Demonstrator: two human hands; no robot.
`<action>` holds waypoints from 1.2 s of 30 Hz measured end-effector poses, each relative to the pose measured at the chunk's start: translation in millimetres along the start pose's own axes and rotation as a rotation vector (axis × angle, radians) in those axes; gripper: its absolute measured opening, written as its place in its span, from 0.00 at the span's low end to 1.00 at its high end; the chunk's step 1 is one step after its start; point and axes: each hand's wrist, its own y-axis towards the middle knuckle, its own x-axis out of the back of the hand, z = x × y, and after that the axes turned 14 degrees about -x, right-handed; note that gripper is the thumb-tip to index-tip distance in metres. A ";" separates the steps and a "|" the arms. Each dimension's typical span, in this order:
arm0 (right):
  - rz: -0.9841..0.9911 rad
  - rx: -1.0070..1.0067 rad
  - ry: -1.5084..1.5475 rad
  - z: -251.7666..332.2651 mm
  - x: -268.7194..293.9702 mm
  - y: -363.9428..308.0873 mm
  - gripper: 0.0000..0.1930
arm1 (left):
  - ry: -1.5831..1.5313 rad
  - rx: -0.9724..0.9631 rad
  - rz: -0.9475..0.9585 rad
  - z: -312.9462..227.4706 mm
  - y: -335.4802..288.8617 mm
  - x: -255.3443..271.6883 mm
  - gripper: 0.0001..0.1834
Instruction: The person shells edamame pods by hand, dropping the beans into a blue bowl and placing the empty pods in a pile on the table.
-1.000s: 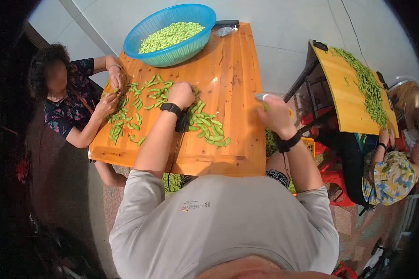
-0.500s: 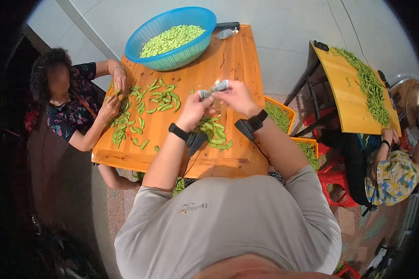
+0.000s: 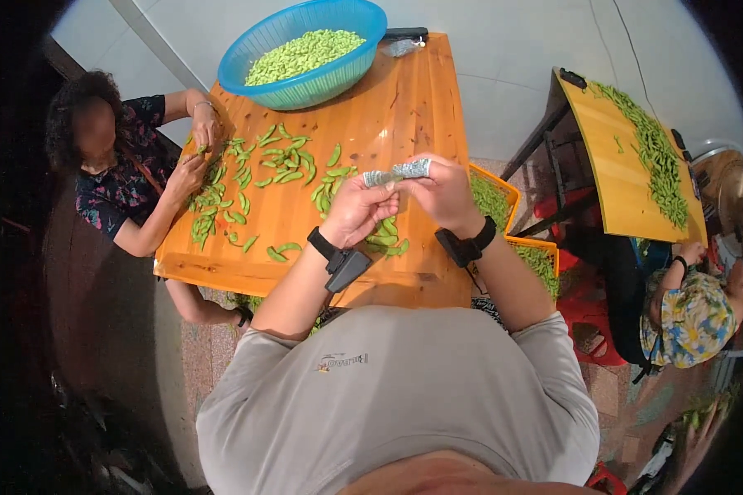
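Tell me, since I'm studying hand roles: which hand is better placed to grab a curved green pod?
Probably the left hand: it hovers over curved green pods on the brown wooden table, while the right hand is farther right, nearer the orange plastic crates.

Indoor workroom for shelling produce by hand; home or small business, cannot tell. Signs: wooden table strewn with green pods; at its far end a big blue basin heaped with loose pale-green beans. Orange crates of green produce stand low by the table's right side. Second table to the right bears a long bank of pods. One co-worker at the left edge, another person by the second table. Red plastic stool, plain pale wall, speckled floor.
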 end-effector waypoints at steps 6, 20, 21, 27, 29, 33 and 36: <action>-0.155 0.252 -0.148 -11.1 -3.2 -8.0 0.10 | -0.142 0.072 0.027 5.1 -11.5 -1.6 0.06; -0.207 0.042 -0.140 14.6 -0.3 -20.0 0.09 | 0.369 -0.308 -0.067 30.1 -10.5 -23.8 0.04; -0.209 0.041 -0.139 14.9 0.3 -20.0 0.09 | 0.441 -0.378 -0.064 31.7 -10.2 -24.8 0.05; -0.106 -0.281 -0.104 -1.5 -4.2 -22.4 0.07 | 0.405 -0.221 -0.088 32.5 -4.4 -20.9 0.09; -0.125 -0.204 -0.317 9.7 -5.7 -21.3 0.06 | 0.367 -0.150 -0.121 35.2 -4.4 -16.8 0.11; -0.136 -0.043 -0.502 -0.3 -11.7 -20.7 0.07 | 0.106 -0.076 -0.198 40.0 -2.6 -16.2 0.12; -0.131 -0.102 -0.496 -3.4 -9.6 -17.4 0.07 | -0.009 -0.001 -0.189 38.9 -3.3 -17.2 0.11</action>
